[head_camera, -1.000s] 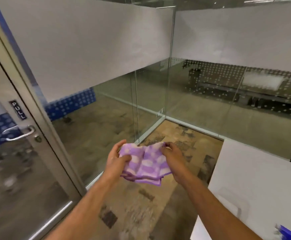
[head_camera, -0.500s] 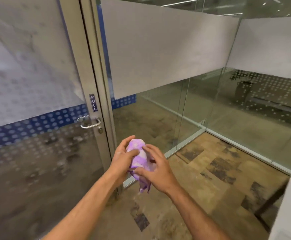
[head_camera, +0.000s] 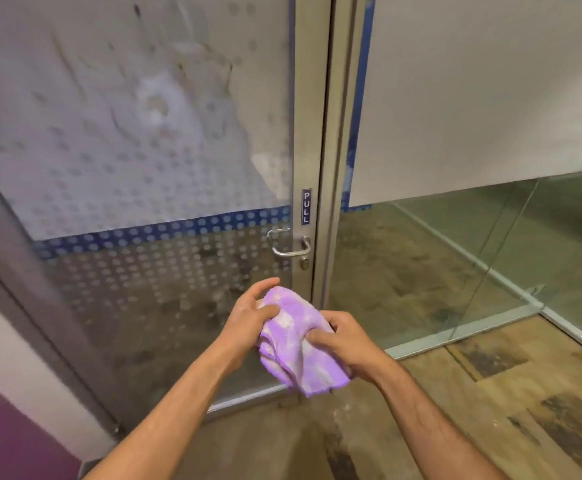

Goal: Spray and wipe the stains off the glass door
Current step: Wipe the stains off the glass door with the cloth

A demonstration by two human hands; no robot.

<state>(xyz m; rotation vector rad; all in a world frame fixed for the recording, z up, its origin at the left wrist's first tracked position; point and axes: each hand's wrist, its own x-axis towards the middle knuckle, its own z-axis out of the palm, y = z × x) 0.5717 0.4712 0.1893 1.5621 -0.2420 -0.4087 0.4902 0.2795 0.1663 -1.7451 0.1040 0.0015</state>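
Note:
The glass door (head_camera: 151,140) fills the left half of the view, frosted with dots and a blue band, and marked with smears and a pale round stain (head_camera: 156,105) in its upper part. Its metal handle (head_camera: 291,249) sits at the right edge under a "PULL" label (head_camera: 306,206). In front of the lower door I hold a bunched purple-and-white cloth (head_camera: 294,341) with both hands. My left hand (head_camera: 248,315) grips its upper left side. My right hand (head_camera: 346,344) pinches its right side. No spray bottle is in view.
A fixed glass wall (head_camera: 473,98) with a frosted band stands right of the door frame (head_camera: 334,150). A second glass panel (head_camera: 490,271) meets it at a floor track. Patterned brown floor (head_camera: 490,393) lies below. A white and purple wall (head_camera: 12,393) is at the lower left.
My view has swung left, so the door now fills the frame. The cloth, spread open between my hands a second ago, is now bunched into a wad.

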